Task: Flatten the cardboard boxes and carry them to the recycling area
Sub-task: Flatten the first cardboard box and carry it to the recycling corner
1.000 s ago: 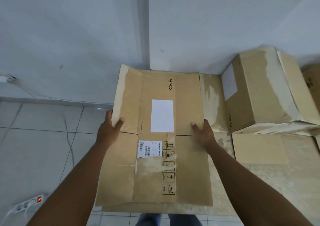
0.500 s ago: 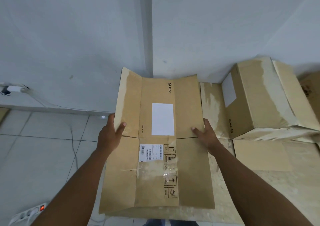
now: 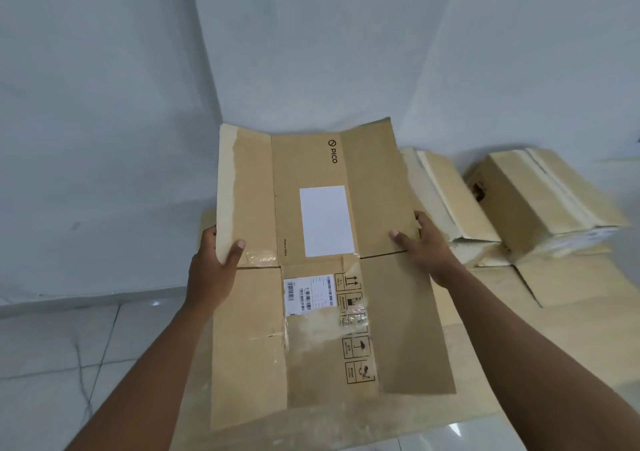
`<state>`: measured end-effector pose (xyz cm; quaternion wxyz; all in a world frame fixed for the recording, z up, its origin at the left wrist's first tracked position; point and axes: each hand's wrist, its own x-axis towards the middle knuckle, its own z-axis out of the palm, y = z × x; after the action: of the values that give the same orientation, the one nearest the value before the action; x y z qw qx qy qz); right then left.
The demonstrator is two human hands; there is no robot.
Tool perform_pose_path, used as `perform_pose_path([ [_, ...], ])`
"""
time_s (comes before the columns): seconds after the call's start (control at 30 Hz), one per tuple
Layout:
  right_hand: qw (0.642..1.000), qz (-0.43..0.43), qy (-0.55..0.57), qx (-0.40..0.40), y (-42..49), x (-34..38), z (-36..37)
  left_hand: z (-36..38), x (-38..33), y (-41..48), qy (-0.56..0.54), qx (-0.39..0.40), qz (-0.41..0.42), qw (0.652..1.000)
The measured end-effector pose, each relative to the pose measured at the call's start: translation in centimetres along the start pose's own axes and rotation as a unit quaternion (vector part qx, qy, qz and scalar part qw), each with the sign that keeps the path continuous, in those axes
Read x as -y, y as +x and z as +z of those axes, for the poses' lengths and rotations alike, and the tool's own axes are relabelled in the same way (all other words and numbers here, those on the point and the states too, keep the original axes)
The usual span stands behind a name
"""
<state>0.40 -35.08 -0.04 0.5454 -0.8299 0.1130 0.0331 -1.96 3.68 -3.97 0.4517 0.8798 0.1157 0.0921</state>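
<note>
A flattened brown cardboard box with a white label, a barcode sticker and handling marks fills the middle of the view, held out in front of me above the floor. My left hand grips its left edge, thumb on top. My right hand grips its right edge at the same height. Under it, more flattened cardboard lies on the floor. Two boxes still in box shape stand at the right by the wall: one just behind my right hand, the other further right.
White walls meet in a corner straight ahead. Pale floor tiles stretch to the left.
The view has swung left and tilted up, so the upright boxes now sit further right. The held cardboard stays in both hands, slightly raised. The power strip at lower left has left the view.
</note>
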Motion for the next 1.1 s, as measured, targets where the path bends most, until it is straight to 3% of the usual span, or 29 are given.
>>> perform_pose_path([
  [0.23, 0.995, -0.029, 0.013, -0.092, -3.3, -1.3, -10.2, 6.5, -10.5, -1.6, -0.013, 0.002, 0.07, 0.997],
  [0.43, 0.988, -0.035, 0.04, -0.148, -6.5, -4.2, -24.6, 13.3, -22.9, -4.6, -0.015, 0.019, 0.142, 0.99],
  [0.73, 0.953, -0.017, 0.008, -0.303, -10.4, -10.0, -40.8, 29.4, -38.2, -12.1, -0.001, 0.063, 0.23, 0.971],
  [1.1, 0.92, 0.068, 0.022, -0.385, -8.6, -22.0, -61.1, 53.9, -50.8, -16.2, -0.023, 0.163, 0.273, 0.948],
])
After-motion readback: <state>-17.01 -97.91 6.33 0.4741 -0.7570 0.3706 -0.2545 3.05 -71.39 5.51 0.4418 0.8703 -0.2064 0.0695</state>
